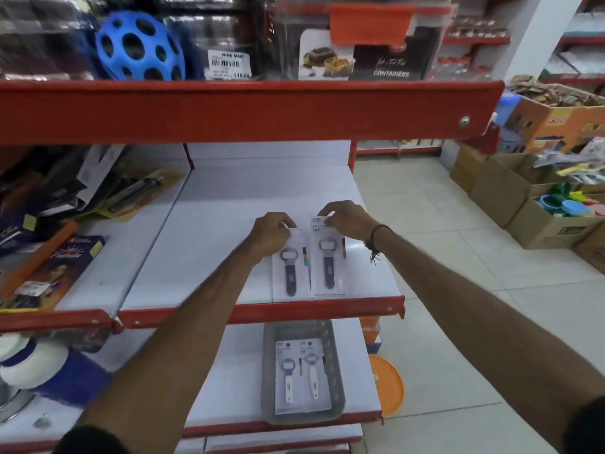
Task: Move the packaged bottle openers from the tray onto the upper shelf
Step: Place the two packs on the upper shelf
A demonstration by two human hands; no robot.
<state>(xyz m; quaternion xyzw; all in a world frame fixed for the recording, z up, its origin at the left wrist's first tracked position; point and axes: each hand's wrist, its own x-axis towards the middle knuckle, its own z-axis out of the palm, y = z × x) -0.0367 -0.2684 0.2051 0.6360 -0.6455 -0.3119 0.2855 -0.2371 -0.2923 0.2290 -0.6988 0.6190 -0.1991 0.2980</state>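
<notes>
Two dark openers [307, 267] were laid side by side near the shelf [229, 224] front edge, their card tops pinched by the left hand [271, 232] and right hand [347, 217]. Below the shelf, two white openers [301, 375] remained in the tray [271, 355]. Placement was judged nearly done; release and a reach down would be needed next.

Blue holed ball [140, 46] above — cardboard boxes [523, 198] right.

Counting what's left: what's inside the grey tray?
Two packaged openers with white handles lie side by side in the grey tray. Anything beneath those packs is covered.
</notes>
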